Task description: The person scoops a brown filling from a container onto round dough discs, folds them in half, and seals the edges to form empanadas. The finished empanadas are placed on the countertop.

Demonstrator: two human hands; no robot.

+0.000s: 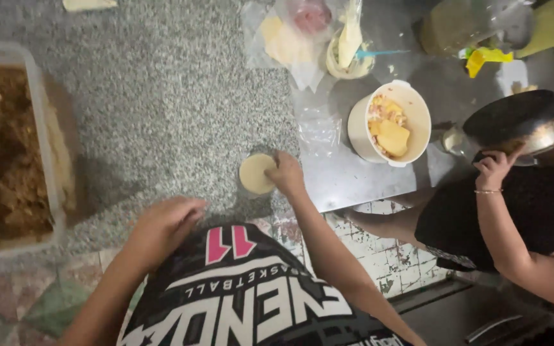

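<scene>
The right hand (286, 174) presses its fingertips onto the edge of a flat, pale round disc of dough (256, 173) lying on the speckled grey stone counter (161, 96). The left hand (165, 224) hangs curled and empty, well apart from the disc. Beyond the right fingers stands a white plastic tub of yellow filling (389, 123). A co-worker's hand (494, 168) touches a dark round pan (514, 118).

Speckled granite counter (161, 96), smooth matt dough disc (256, 173), glossy plastic tub (360, 131)

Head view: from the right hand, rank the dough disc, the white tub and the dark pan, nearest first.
1. Dough disc: on the speckled counter, touching the right hand.
2. White tub: up and to the right, on the steel top.
3. Dark pan: far right, held by another person's hand.
</scene>
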